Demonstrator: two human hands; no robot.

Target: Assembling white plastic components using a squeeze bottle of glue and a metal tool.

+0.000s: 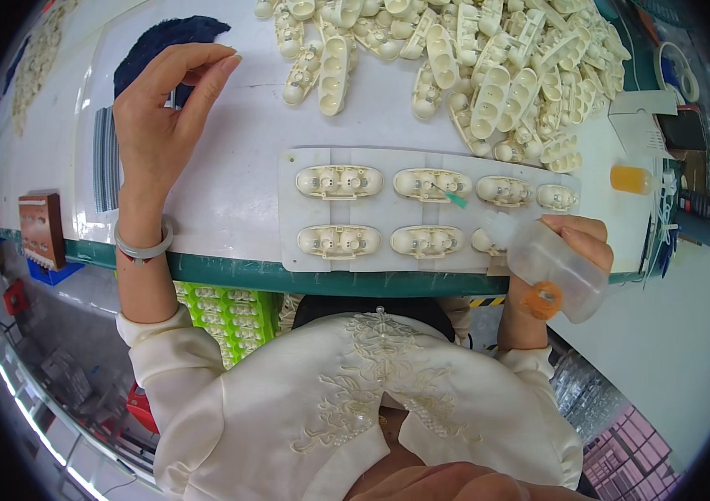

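At the far left a small brown block [42, 227] is sitting near the table's [230, 192] green edge. Next to it, the left hand [159, 125] is resting on the white table with its fingers loosely curled, grasping nothing, a pale bangle [144, 248] circling the wrist. A dark blue cloth [167, 46] is lying just behind the fingertips. Further right, a white tray [288, 209] is holding cream plastic parts [339, 181] in 2 rows. Behind it a heap of loose parts [489, 67] is spreading across the table. At the right, the right hand [576, 242] is gripping a clear squeeze bottle [551, 267], its green-tipped nozzle [455, 199] touching a part in the back row.
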